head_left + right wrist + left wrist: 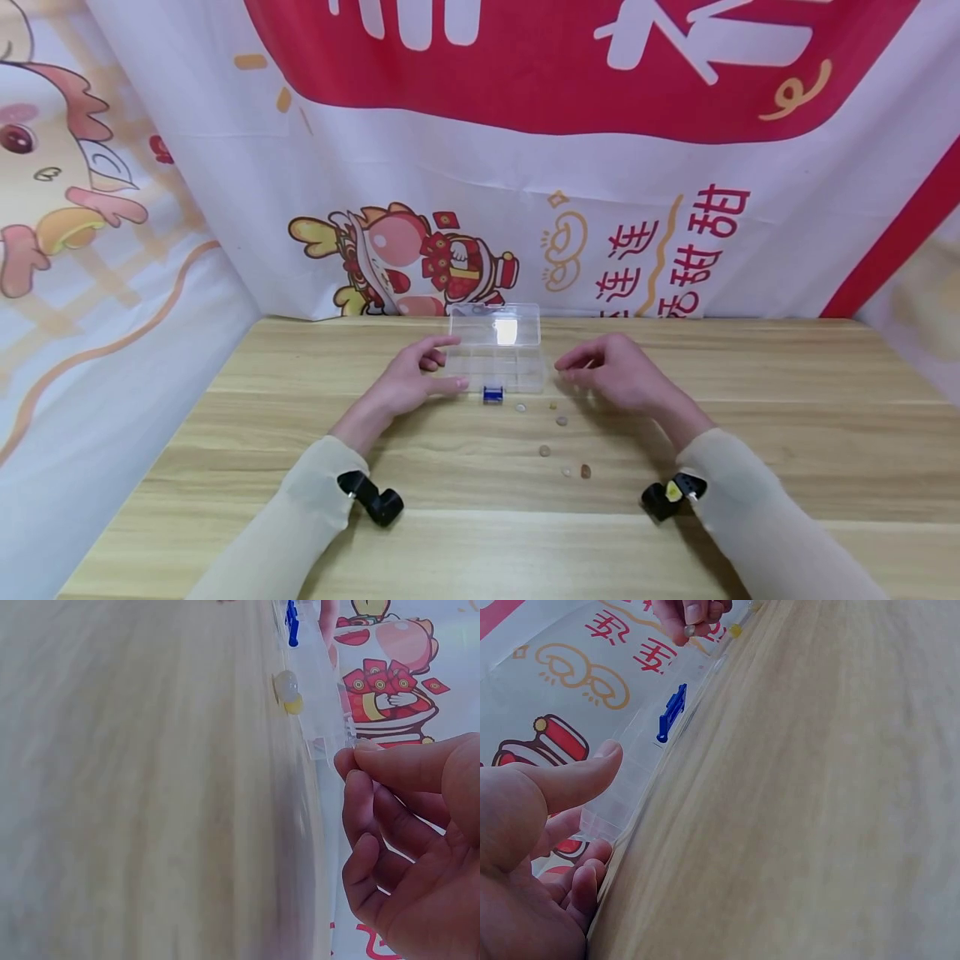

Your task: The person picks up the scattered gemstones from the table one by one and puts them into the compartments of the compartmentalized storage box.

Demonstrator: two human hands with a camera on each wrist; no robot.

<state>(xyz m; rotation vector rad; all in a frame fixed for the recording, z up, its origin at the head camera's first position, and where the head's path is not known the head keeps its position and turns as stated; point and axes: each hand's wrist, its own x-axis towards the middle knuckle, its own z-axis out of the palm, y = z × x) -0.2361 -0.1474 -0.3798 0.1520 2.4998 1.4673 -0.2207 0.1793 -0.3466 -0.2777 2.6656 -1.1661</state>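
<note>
A clear plastic compartment box (pixel 495 367) lies with its lid (pixel 480 327) raised and a blue clasp (pixel 492 395) at its front. My left hand (pixel 408 379) holds the box's left end, thumb at the front corner and index finger towards the back. Off the box's right end, my right hand (pixel 618 371) pinches a small pale stone (pixel 689 631) between thumb and index finger. Before the box lie several small stones, among them a whitish one (pixel 521 407), a yellow one (pixel 553 406), a grey one (pixel 562 421) and a brown one (pixel 586 472).
All of this lies on a wooden table (pixel 465 550). A printed cloth (pixel 420 158) hangs behind the table's far edge, and more cloth hangs at the left side. Small black cameras (pixel 382 505) are strapped at both wrists.
</note>
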